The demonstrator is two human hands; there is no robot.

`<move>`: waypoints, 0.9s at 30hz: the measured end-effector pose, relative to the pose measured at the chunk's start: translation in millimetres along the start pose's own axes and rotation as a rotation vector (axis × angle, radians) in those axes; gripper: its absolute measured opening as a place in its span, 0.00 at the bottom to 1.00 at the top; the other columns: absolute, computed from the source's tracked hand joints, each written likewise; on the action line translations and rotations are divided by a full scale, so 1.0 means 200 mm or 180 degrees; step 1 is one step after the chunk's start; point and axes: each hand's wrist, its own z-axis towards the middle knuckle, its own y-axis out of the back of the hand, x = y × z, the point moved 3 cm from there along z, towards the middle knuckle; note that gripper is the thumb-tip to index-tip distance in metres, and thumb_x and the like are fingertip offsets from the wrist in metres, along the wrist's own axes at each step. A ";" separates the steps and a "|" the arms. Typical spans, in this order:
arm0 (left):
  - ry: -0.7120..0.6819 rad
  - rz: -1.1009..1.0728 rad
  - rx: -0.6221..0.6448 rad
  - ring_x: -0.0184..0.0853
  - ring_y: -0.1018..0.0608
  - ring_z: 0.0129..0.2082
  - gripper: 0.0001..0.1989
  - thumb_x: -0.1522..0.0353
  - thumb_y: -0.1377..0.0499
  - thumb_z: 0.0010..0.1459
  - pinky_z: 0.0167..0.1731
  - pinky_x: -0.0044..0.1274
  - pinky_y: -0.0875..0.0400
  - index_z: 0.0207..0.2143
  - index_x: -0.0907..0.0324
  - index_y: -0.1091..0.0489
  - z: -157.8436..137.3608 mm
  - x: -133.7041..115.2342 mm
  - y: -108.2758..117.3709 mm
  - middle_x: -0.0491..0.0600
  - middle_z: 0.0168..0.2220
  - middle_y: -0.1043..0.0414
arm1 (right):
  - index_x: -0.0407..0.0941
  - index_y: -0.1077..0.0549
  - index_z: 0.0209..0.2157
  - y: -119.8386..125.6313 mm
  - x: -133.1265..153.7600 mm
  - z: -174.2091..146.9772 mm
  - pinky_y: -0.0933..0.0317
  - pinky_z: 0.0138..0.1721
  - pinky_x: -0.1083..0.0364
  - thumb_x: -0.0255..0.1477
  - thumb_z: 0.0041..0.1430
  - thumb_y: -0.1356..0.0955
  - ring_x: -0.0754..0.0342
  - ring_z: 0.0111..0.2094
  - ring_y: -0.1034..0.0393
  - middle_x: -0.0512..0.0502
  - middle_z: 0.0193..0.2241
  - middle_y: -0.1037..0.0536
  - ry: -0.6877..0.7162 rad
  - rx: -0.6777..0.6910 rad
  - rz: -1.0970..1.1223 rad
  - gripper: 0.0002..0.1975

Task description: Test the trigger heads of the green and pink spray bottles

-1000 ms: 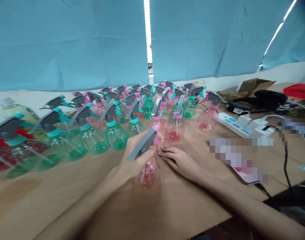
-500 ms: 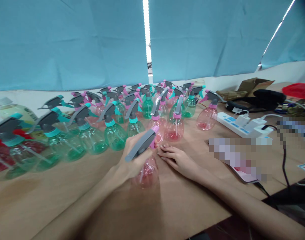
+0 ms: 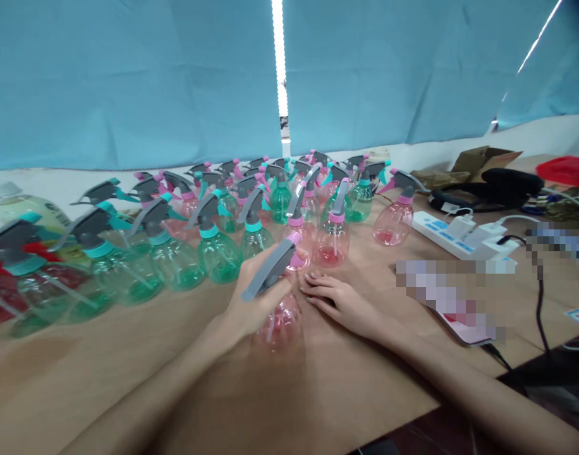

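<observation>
My left hand is closed round the neck of a pink spray bottle with a grey and pink trigger head. The bottle's neck is hidden by my fingers. My right hand lies flat on the brown tabletop, fingers stretched toward that bottle and holding nothing. Just beyond both hands stand more pink spray bottles with pink collars. A green spray bottle with a turquoise collar stands left of them.
Several green spray bottles line the left side. A pink spray bottle stands apart at right, beside a white power strip with plugged-in chargers. A phone-like device lies nearer. A blue curtain hangs behind.
The held spray bottle and my left hand have shifted very slightly away from me. My right hand stays flat on the table.
</observation>
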 end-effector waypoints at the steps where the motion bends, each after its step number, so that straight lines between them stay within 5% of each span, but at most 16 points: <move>1: -0.0005 0.0002 -0.0013 0.30 0.32 0.25 0.02 0.70 0.47 0.49 0.25 0.23 0.39 0.28 0.57 0.35 0.00 0.00 0.00 0.43 0.25 0.35 | 0.49 0.26 0.49 0.00 0.00 0.00 0.38 0.55 0.42 0.28 0.64 0.37 0.47 0.56 0.35 0.43 0.51 0.25 0.0001 0.0007 0.0007 0.15; 20: -0.0055 -0.0049 -0.0031 0.30 0.31 0.23 0.01 0.69 0.46 0.48 0.24 0.24 0.38 0.26 0.58 0.36 0.00 -0.01 0.00 0.44 0.25 0.33 | 0.47 0.29 0.52 0.01 0.00 0.00 0.40 0.57 0.43 0.29 0.64 0.37 0.47 0.57 0.36 0.43 0.52 0.26 -0.0072 0.0142 -0.0020 0.16; 27: -0.0301 -0.0056 0.0094 0.28 0.40 0.21 0.02 0.70 0.47 0.48 0.21 0.22 0.44 0.24 0.57 0.40 0.02 -0.04 0.01 0.42 0.22 0.42 | 0.46 0.28 0.51 0.01 0.00 0.00 0.40 0.57 0.43 0.29 0.64 0.37 0.47 0.57 0.36 0.42 0.52 0.26 -0.0054 0.0125 0.0016 0.15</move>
